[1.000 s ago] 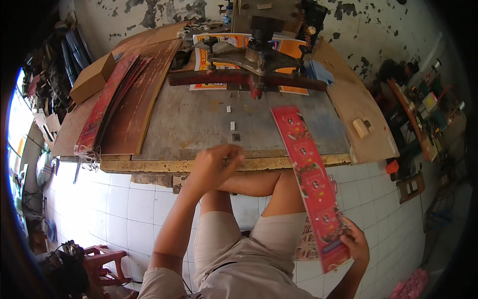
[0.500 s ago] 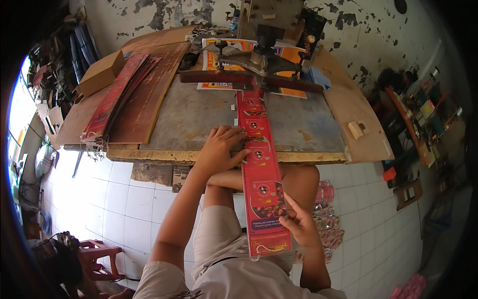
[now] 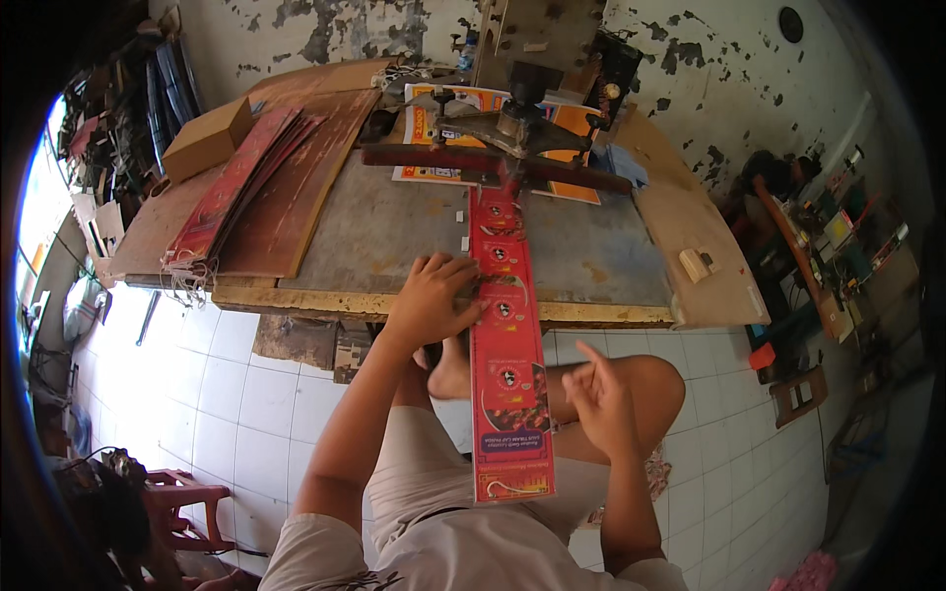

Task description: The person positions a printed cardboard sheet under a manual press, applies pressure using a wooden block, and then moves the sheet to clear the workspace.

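Strip of red printed sheet (image 3: 507,350) runs toward twelve o'clock, its near end jutting past the worn wooden rim (image 3: 414,303) over the lap, its far end at the press (image 3: 512,133). That overhang could sag and swing it crooked, since the right hand (image 3: 599,402), at four o'clock from its middle, is free of it: index finger extended, the others loosely bent. The left hand (image 3: 436,298), at ten, has its fingers along the strip's left edge; whether they grip it, I cannot tell. Too light a touch could let it slide. Beneath lies a scuffed grey plate (image 3: 581,236), with small white blocks (image 3: 465,243) beside the strip. More red strips (image 3: 232,182) lie at ten, a wooden block (image 3: 695,265) at two. Straying fingers could be pinched under the press's dark red bar. Beyond, at twelve, stands a peeling wall (image 3: 690,59).
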Tool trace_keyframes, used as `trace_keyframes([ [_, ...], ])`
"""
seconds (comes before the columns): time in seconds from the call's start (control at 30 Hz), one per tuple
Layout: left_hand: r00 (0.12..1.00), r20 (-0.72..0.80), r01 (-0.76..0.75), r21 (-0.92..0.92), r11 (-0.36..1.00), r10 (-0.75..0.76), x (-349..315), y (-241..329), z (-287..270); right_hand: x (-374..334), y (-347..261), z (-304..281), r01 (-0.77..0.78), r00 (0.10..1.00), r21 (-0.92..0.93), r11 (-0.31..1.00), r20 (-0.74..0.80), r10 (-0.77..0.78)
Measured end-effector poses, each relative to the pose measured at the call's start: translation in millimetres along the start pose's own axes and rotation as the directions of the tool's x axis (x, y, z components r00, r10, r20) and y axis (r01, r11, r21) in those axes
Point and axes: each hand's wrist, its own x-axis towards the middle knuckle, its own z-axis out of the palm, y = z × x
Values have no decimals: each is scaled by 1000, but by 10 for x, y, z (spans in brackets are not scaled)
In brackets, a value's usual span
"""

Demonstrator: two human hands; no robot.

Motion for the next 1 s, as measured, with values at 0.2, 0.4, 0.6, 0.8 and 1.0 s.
trace_keyframes([
  [0.2,999,-35,-26,46,999,27,9,6,-21,1264,197,178,453,890,-242,858,61,-452],
  [0.4,998,-35,-49,28,998,50,21,46,-34,1851,458,384,507,857,-381,773,131,-498],
  [0.6,996,-45,-72,-4,997,72,48,46,-65,1831,475,445,533,840,-379,757,124,-529],
  [0.8,994,-51,-93,-28,995,92,82,44,-60,1822,476,449,518,849,-376,769,111,-517],
  [1.0,994,-49,-96,-14,995,95,76,27,-40,1816,465,438,491,867,-372,788,123,-482],
])
